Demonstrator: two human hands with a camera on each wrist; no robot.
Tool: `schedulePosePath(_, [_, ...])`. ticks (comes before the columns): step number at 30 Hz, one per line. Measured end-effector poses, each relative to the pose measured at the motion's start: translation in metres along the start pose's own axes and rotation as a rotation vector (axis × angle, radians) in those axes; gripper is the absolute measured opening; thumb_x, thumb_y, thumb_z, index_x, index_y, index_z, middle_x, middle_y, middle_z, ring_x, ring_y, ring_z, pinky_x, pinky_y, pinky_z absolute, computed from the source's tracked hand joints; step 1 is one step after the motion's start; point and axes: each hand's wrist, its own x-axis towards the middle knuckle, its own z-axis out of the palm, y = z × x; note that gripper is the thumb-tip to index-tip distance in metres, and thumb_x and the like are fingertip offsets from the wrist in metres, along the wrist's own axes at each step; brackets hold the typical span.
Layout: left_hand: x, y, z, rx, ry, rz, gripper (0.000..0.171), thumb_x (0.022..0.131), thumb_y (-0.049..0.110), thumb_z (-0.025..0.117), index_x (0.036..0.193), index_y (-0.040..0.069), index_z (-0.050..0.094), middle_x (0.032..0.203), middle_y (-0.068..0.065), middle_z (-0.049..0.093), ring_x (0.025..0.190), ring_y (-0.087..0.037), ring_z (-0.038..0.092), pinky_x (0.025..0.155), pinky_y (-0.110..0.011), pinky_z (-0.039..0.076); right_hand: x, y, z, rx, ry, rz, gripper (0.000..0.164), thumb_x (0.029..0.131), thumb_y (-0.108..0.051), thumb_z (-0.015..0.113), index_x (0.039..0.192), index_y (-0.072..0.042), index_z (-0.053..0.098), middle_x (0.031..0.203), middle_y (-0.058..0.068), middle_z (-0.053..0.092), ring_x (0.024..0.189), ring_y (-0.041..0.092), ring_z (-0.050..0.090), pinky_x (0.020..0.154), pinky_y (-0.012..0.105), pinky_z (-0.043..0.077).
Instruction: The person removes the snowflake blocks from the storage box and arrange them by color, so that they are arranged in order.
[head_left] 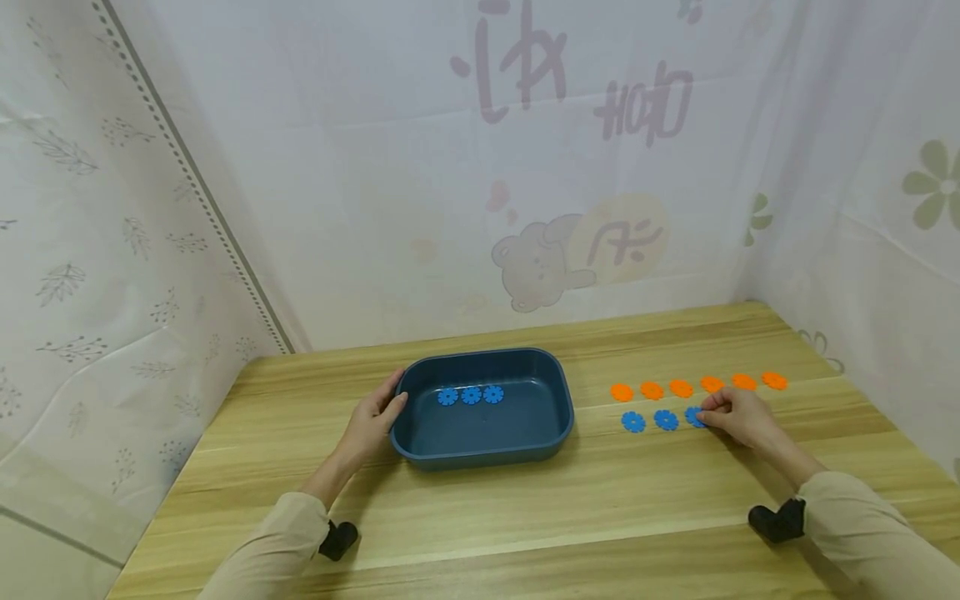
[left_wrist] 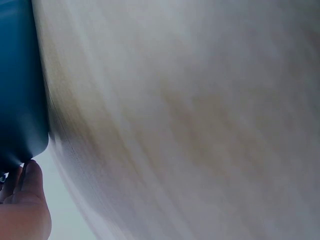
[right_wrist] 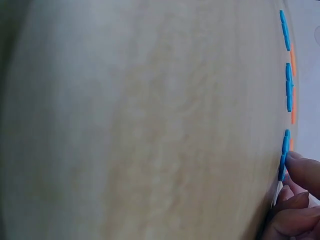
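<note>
Blue notched disc [head_left: 692, 417] at the right end of a row of three: we see it lying on or just at the wood-grain tabletop [head_left: 525, 525], its right side pinched between the thumb and fingertips of the right hand [head_left: 742, 418]. Those fingers are closed to the disc's thinness; whether it has left the wood, we cannot tell. Just to its left lie the other two blue discs [head_left: 661, 416], and behind them runs a row of six orange discs [head_left: 681, 388].

We judge the step in hand to be the pickup of this one disc; the next move calls for a sure pinch and a clean lift that leaves its neighbours undisturbed.

Farther left stands a dark blue tray [head_left: 487, 457], three blue discs [head_left: 471, 399] side by side on its floor. The left hand [head_left: 371, 423] grips its left wall, thumb at the rim, fingers curled outside. Behind, we see a printed curtain [head_left: 375, 208].
</note>
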Motion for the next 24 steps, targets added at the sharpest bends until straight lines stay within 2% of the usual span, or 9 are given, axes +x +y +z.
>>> schedulePosePath(4, [0.000,-0.001,0.000,-0.006,-0.003,0.007,0.052,0.102,0.018,0.043,0.147,-0.001,0.025,0.153,-0.018,0.025,0.141,-0.031,0.023,0.111,-0.041,0.027,-0.001,-0.001,0.000,0.030,-0.009,0.022,0.027,0.090,-0.016,0.063,0.099,0.009,0.057,0.081,0.007,0.060,0.065,0.014,0.048,0.050,0.023,0.043])
schedulePosePath(9, [0.000,-0.001,0.000,-0.010,-0.006,0.006,0.052,0.102,0.018,0.042,0.148,0.000,0.025,0.153,-0.017,0.024,0.141,-0.031,0.022,0.111,-0.040,0.026,0.001,-0.014,0.000,0.032,0.008,-0.035,0.030,0.094,-0.021,0.058,0.103,0.007,0.056,0.083,0.009,0.059,0.065,0.011,0.047,0.051,0.022,0.042])
schedulePosePath(15, [-0.001,-0.001,-0.001,-0.002,0.003,0.010,0.052,0.102,0.018,0.043,0.147,-0.001,0.026,0.153,-0.018,0.024,0.141,-0.032,0.022,0.111,-0.041,0.026,0.009,-0.061,0.011,0.225,-0.017,-0.097,0.026,0.094,-0.013,0.057,0.108,0.009,0.054,0.075,0.010,0.055,0.049,0.008,0.043,0.043,0.023,0.042])
schedulePosePath(20, [-0.001,-0.002,-0.001,-0.007,0.003,0.011,0.052,0.101,0.018,0.043,0.147,0.000,0.026,0.153,-0.017,0.025,0.141,-0.031,0.023,0.111,-0.041,0.026,0.017,-0.109,0.028,0.351,-0.047,-0.168,0.028,0.094,-0.012,0.058,0.110,0.011,0.054,0.075,0.007,0.055,0.051,0.008,0.043,0.045,0.024,0.043])
schedulePosePath(24, [0.000,-0.003,-0.001,-0.028,-0.013,0.021,0.053,0.102,0.018,0.042,0.148,0.001,0.024,0.153,-0.017,0.024,0.141,-0.031,0.022,0.110,-0.040,0.026,0.024,-0.142,0.048,0.471,-0.092,-0.175,0.027,0.094,-0.010,0.057,0.113,0.010,0.053,0.075,0.003,0.053,0.054,0.009,0.042,0.048,0.025,0.042])
